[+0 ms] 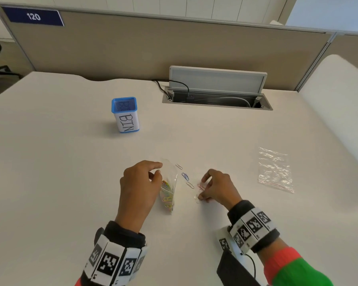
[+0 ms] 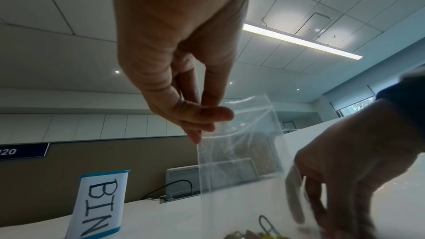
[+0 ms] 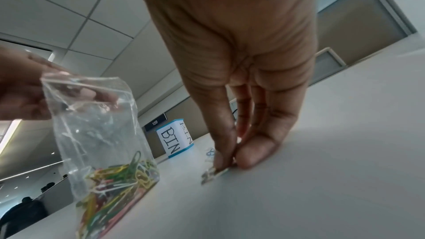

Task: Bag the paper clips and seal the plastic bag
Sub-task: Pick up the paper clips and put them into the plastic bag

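Observation:
My left hand (image 1: 159, 169) pinches the top edge of a clear plastic bag (image 1: 170, 182) and holds it upright on the white table, mouth open. Several coloured paper clips (image 3: 119, 179) lie in the bag's bottom. The same pinch shows in the left wrist view, with the hand (image 2: 207, 115) on the bag (image 2: 239, 152). Three loose paper clips (image 1: 185, 176) lie in a row between my hands. My right hand (image 1: 203, 188) is down on the table, thumb and fingertips pinching a pale paper clip (image 3: 214, 174) against the surface.
A second, flat plastic bag (image 1: 275, 170) lies at the right. A blue box labelled BIN (image 1: 125, 114) stands behind my left hand. An open cable tray (image 1: 215, 96) sits at the back edge, below a beige divider.

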The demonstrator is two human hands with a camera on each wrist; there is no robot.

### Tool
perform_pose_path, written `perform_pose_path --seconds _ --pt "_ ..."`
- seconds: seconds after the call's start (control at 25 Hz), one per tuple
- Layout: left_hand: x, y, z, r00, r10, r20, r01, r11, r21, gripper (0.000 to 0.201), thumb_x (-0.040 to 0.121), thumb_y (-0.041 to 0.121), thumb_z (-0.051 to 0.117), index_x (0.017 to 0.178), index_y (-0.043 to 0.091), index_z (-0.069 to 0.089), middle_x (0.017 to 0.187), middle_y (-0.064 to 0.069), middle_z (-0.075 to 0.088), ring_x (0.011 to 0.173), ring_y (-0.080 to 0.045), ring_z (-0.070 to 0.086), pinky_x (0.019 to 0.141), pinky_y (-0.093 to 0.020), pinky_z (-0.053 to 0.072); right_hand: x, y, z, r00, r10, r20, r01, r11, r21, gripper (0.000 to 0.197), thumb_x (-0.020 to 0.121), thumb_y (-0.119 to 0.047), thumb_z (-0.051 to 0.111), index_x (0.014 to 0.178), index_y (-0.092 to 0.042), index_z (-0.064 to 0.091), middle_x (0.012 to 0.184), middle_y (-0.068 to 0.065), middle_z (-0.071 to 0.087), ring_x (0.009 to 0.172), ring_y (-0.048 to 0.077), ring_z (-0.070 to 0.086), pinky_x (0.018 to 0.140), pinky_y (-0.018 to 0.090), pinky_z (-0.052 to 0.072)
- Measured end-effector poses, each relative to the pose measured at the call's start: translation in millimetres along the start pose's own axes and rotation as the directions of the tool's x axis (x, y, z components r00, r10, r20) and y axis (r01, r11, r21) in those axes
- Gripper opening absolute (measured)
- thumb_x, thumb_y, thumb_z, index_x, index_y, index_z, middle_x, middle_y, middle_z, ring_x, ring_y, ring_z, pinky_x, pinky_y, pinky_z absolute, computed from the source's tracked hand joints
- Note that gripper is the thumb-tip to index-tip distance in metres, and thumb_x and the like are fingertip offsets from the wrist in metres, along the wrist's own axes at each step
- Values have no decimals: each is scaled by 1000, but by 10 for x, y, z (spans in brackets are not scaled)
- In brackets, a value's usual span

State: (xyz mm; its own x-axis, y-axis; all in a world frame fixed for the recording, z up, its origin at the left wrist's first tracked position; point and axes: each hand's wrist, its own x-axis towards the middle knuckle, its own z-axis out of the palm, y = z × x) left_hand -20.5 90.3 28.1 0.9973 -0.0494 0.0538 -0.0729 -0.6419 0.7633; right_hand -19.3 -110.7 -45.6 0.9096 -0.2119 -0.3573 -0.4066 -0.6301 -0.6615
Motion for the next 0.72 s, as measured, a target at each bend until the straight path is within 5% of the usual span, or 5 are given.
perform_pose_path --seconds 0.2,0.32,0.44,0.56,0.72 --pt "-12 -29 -34 1000 -16 -7 16 1000 -5 22 87 15 56 106 14 67 104 -6 71 75 -21 69 88 -42 52 263 -205 46 993 -83 -79 99 969 228 29 73 3 73 99 -3 63 78 13 64 55 18 60 59 21 57" --pt "-11 -47 -56 1000 -15 -14 15 1000 -10 22 87 15 56 105 15 67 103 -4 71 73 -20 69 88 -41 52 375 -274 40 958 -240 -156 231 970 -74 21 82 -7 65 102 -12 66 98 10 64 84 21 60 79 29 50" --pt "3 -66 -61 1000 -17 -8 17 1000 -6 22 87 15 56 106 14 67 106 -4 71 74 -19 69 86 -33 52 418 -323 161 934 -322 154 357 851 -386 47 93 -14 49 140 -19 41 151 12 32 139 32 28 114 44 28" --pt "9 -55 -69 1000 -14 6 14 1000 -4 23 87 15 55 108 14 66 109 -3 70 76 -19 69 83 -29 50 329 -308 289 887 -288 360 454 686 -569 56 98 -10 33 149 -22 14 160 9 1 147 34 -2 118 52 7" --pt "18 -76 -67 1000 -9 -2 9 1000 -11 23 87 14 54 107 14 66 108 -4 70 76 -21 69 87 -38 53 101 -170 301 859 -358 366 512 621 -594 66 91 9 38 149 -10 14 160 12 7 147 31 8 118 41 19"
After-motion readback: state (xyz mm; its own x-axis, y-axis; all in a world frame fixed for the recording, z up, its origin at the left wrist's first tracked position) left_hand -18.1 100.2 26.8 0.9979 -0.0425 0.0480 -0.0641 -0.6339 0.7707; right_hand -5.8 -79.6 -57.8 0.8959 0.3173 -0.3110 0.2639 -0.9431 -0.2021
